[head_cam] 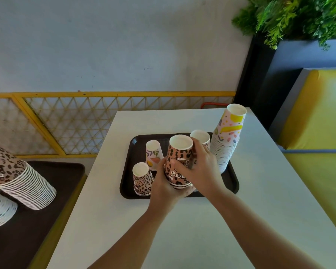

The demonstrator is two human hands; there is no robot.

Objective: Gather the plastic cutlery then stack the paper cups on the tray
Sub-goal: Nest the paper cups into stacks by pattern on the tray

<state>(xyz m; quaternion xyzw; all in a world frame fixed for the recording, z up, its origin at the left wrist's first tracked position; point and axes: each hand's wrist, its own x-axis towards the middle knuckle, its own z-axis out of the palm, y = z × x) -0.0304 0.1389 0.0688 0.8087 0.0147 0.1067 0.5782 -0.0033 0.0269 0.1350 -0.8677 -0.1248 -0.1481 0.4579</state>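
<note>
Far cup half behind hands

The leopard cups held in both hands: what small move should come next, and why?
Probably lower the held leopard cups, gripped upside down by the left hand and right hand, over the single leopard cup beside them on the tray. It stands upside down too, unstacked, with a matching print.

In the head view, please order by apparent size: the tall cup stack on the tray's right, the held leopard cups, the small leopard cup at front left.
1. Tall cup stack, clearly the largest.
2. Held leopard cups, gripped by the left hand and right hand.
3. Small leopard cup.
The held cups are raised nearer the camera, so their margin over the small cup is unsure.
</note>
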